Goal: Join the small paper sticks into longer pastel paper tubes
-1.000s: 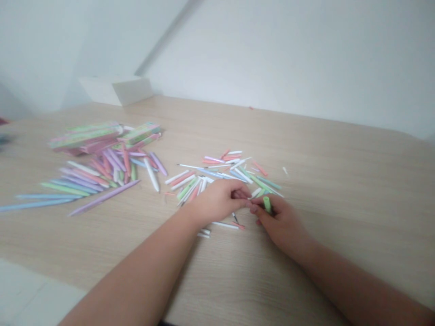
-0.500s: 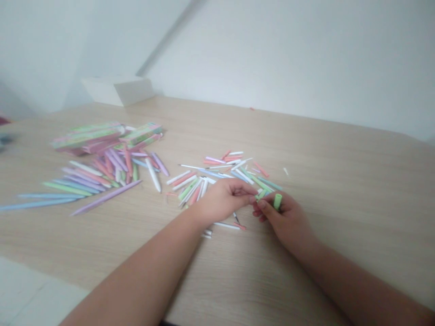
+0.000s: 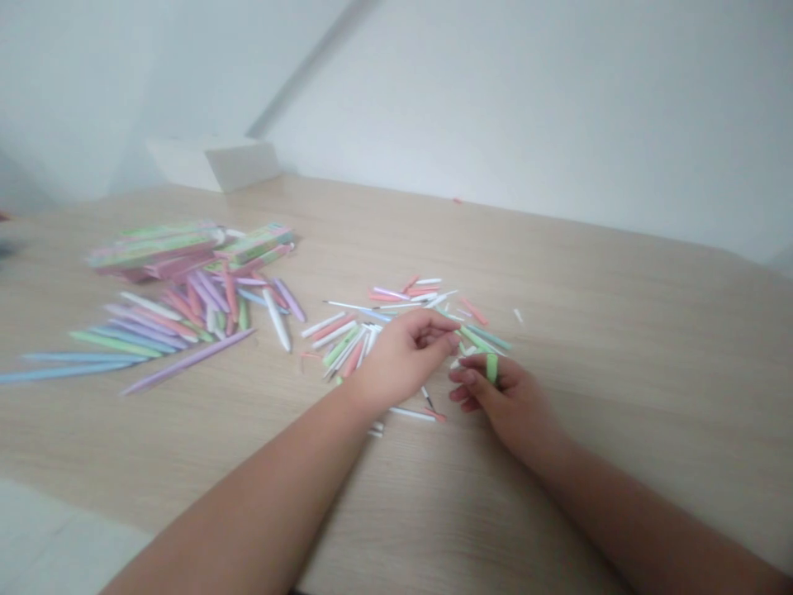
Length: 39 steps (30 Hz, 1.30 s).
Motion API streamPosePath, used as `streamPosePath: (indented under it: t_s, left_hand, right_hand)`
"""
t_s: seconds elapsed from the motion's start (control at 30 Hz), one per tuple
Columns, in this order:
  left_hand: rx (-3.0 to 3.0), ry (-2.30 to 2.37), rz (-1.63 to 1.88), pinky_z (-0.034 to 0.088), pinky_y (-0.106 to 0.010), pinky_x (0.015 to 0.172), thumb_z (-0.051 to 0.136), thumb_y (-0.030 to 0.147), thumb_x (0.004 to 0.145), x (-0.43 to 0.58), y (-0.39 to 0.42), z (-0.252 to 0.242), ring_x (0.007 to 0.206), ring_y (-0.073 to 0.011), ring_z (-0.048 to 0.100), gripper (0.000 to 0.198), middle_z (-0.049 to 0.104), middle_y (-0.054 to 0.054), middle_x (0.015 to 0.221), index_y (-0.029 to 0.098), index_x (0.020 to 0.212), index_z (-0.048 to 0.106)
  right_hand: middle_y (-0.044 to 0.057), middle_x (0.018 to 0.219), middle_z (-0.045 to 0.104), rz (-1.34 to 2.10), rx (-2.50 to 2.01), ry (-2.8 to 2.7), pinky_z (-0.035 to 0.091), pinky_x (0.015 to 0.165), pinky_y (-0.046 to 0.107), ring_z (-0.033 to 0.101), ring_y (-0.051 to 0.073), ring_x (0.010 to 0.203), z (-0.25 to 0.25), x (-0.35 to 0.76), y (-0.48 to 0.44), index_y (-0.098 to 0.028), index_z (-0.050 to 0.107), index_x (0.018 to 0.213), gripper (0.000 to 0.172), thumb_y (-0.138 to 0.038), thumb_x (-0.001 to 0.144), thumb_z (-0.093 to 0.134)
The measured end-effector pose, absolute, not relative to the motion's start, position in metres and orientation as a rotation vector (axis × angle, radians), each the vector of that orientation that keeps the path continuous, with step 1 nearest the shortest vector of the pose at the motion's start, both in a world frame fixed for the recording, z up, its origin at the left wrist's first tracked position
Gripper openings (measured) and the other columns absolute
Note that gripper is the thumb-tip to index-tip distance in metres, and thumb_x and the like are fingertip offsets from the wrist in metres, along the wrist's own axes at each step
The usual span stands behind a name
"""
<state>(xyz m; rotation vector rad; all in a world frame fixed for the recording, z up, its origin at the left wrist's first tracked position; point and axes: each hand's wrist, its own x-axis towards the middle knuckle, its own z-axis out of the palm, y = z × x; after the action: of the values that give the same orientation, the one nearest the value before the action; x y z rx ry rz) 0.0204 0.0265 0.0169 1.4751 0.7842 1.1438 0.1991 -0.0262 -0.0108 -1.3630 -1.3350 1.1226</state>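
Hands separating, no longer touching. Left hand (image 3: 405,357) drawing back, grip half-curled, contents hidden. Right hand (image 3: 505,403) gripping green paper tube (image 3: 491,368), upright between fingers, just beside scattered pastel paper strips (image 3: 347,335) on table (image 3: 619,430).

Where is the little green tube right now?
In the head view, the green paper tube sticks up from the fingers of the right hand, just to the right of the left hand.

Short green paper tube (image 3: 491,368), upright
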Motion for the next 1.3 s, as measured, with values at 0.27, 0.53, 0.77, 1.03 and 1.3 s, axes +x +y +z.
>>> streamPosePath:
  t_s: [0.27, 0.53, 0.77, 1.03, 1.3]
  left_hand:
    - [1.516, 0.714, 1.054, 0.053, -0.026, 0.068, 0.069, 0.029, 0.089, 0.024, 0.019, 0.011, 0.071, -0.0132, 0.067, 0.018, 0.072, -0.002, 0.082, 0.016, 0.1, 0.068]
    - [1.943, 0.708, 1.005, 0.054, -0.029, 0.082, 0.062, 0.028, 0.094, 0.017, 0.016, 0.021, 0.088, -0.0165, 0.071, 0.018, 0.077, -0.003, 0.094, 0.019, 0.102, 0.075]
    - [2.125, 0.592, 0.949, 0.052, -0.032, 0.097, 0.059, 0.022, 0.095, 0.01, 0.018, 0.024, 0.105, -0.0183, 0.069, 0.023, 0.075, -0.005, 0.115, 0.02, 0.111, 0.074]
    - [2.065, 0.678, 0.943, 0.053, -0.034, 0.095, 0.058, 0.031, 0.097, 0.008, 0.013, 0.025, 0.108, -0.0193, 0.068, 0.039, 0.072, -0.006, 0.124, 0.024, 0.134, 0.064]
    - [2.096, 0.742, 0.886, 0.051, -0.033, 0.093, 0.057, 0.032, 0.097, 0.006, 0.014, 0.029, 0.104, -0.0188, 0.068, 0.03, 0.075, -0.003, 0.115, 0.024, 0.121, 0.071]
  right_hand:
    - [0.001, 0.073, 0.074, 1.056, -1.462, -1.671, 0.057, 0.057, 0.029, 0.069, 0.016, 0.06, -0.011, 0.2, -0.029, -0.021, 0.067, 0.092, 0.021, -0.042, 0.092, 0.065]
    - [-0.001, 0.072, 0.073, 1.056, -1.436, -1.681, 0.057, 0.059, 0.03, 0.07, 0.018, 0.062, -0.012, 0.201, -0.027, -0.023, 0.066, 0.093, 0.018, -0.04, 0.092, 0.063]
    - [-0.001, 0.069, 0.071, 1.042, -1.425, -1.617, 0.054, 0.057, 0.028, 0.067, 0.017, 0.06, -0.003, 0.199, -0.028, -0.022, 0.063, 0.081, 0.023, -0.043, 0.091, 0.065]
    - [0.004, 0.081, 0.073, 0.944, -1.317, -1.599, 0.057, 0.072, 0.034, 0.07, 0.021, 0.076, -0.003, 0.201, -0.028, -0.021, 0.068, 0.089, 0.039, -0.058, 0.096, 0.056]
    - [0.0, 0.064, 0.059, 0.882, -1.411, -1.464, 0.048, 0.052, 0.031, 0.057, 0.018, 0.057, -0.002, 0.204, -0.034, -0.025, 0.067, 0.101, 0.049, -0.068, 0.097, 0.044]
